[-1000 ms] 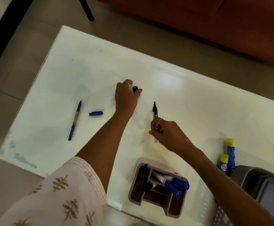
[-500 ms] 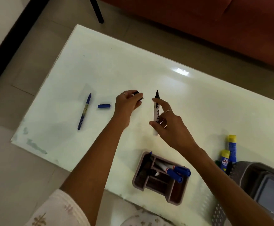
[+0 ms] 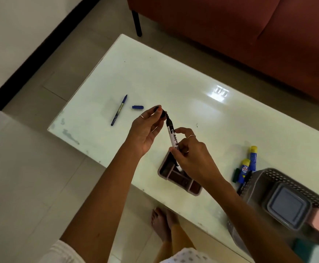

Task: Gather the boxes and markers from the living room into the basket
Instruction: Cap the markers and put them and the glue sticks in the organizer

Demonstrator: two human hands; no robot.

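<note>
Head view is showing her right hand pinching the black marker mid-barrel above the white table while her left hand is pinching its black cap onto the tip. Light, stiff, probably slick. Blue pen and blue cap are lying apart; nothing is blocking the grey basket.

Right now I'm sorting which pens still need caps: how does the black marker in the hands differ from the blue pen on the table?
The black marker is held above the table in the right hand; the blue pen lies flat, untouched. The left hand holds the black cap at the marker's tip; the blue cap lies apart from its pen. The marker looks thicker, white-labelled; the pen slimmer. Neither is fully capped.
</note>
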